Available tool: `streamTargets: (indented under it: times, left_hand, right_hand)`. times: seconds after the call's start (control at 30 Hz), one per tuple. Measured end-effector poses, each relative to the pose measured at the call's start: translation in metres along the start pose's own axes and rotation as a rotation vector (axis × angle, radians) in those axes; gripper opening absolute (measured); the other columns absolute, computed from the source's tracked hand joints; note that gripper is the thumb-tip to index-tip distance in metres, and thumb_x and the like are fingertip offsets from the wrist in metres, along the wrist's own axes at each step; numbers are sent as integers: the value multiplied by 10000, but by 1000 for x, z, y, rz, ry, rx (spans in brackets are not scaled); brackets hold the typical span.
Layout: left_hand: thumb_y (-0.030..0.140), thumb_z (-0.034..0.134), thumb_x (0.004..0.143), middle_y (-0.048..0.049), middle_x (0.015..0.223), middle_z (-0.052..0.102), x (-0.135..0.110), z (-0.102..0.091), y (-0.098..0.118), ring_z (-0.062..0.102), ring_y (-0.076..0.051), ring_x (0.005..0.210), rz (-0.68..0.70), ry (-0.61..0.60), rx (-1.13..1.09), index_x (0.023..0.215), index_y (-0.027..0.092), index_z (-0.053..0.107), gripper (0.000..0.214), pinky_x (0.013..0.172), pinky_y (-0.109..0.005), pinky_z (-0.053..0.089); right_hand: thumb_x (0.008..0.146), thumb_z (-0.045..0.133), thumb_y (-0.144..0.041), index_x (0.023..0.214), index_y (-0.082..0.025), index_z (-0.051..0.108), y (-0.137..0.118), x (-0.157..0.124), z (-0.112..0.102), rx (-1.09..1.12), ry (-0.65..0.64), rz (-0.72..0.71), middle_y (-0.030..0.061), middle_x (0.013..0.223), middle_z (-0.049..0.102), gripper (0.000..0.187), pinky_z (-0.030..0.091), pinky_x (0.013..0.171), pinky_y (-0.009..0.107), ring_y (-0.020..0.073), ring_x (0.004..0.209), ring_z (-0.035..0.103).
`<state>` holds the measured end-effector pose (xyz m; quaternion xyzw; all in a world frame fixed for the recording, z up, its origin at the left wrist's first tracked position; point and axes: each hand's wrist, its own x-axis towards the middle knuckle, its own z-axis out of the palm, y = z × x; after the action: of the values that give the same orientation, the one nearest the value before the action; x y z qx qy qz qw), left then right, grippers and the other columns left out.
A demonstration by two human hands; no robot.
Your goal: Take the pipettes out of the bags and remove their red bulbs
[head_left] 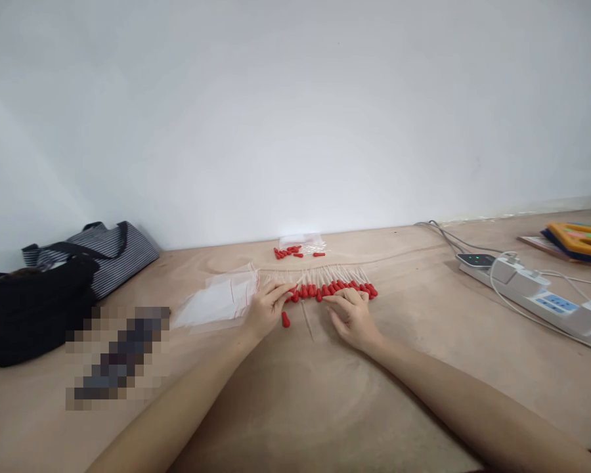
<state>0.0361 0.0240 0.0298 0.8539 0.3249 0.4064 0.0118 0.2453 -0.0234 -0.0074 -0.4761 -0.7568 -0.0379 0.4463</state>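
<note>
The left hand (266,307) touches the dropper row (332,288) at 9 o'clock, grasp unclear; the right hand (352,316) rests open at 6 o'clock.

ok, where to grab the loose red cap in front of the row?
Pinch the loose red cap across its narrow middle, from above. It lies flat on the table, long axis pointing away from the person, clear of the row of droppers; both sides look free. Left hand is nearest.

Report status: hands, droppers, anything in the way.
Left hand and right hand resting on dropper row, grip unclear. Loose red bulb between hands. Plastic bags left of row.
</note>
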Motion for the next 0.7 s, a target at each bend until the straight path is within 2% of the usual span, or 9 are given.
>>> streamTargets:
  times: [0.07,0.17,0.23,0.33,0.43,0.53,0.7]
  left_hand:
    - [200,446,845,-36,832,621,-13,-6,5,580,-131,764,-24,69,-164,960,200,609,200,671,-242,475]
    - [204,458,837,-32,819,637,-31,-8,13,589,-124,720,-89,49,-290,933,199,620,188,654,-238,485]
    - [203,462,833,-35,826,641,-39,-6,16,595,-124,722,-125,10,-350,934,195,619,187,657,-240,492]
    - [199,458,831,-41,862,643,-44,-3,20,600,-137,793,-149,-38,-395,921,193,616,182,710,-255,493]
    - [191,466,824,-44,900,638,-43,-4,26,595,-137,826,-140,-113,-386,946,192,600,182,742,-261,483]
    - [211,517,798,-50,938,631,-41,-5,31,580,-149,852,-106,-189,-311,1002,189,577,214,762,-281,463]
    - [272,534,799,-15,704,634,-40,4,33,545,-145,667,-42,-106,-86,827,191,619,121,655,-295,412]
  right_hand:
    - [797,479,-249,1065,-217,548,-2,3,-2,-54,14,-51,52,962,592,279,249,780,340,174,897,496]
    - [814,489,-325,1161,-235,488,-6,6,-3,-122,-27,-172,58,1087,574,359,222,831,363,193,987,470]
    - [823,488,-341,1139,-247,506,-8,7,-1,-121,-52,-257,35,1027,610,330,193,862,373,176,957,488]
    - [835,485,-321,1046,-263,565,-9,6,3,-97,-40,-335,-8,868,651,233,169,871,367,125,810,519]
    - [844,468,-260,983,-263,597,-9,3,7,-110,-12,-367,-28,726,638,190,183,830,348,91,665,490]
    - [843,445,-221,968,-247,606,-11,1,9,-130,-9,-397,-29,643,603,205,185,795,339,83,607,459]
    - [833,420,-196,832,-206,620,-17,0,11,-166,-45,-423,-29,574,553,200,182,764,330,85,583,435]
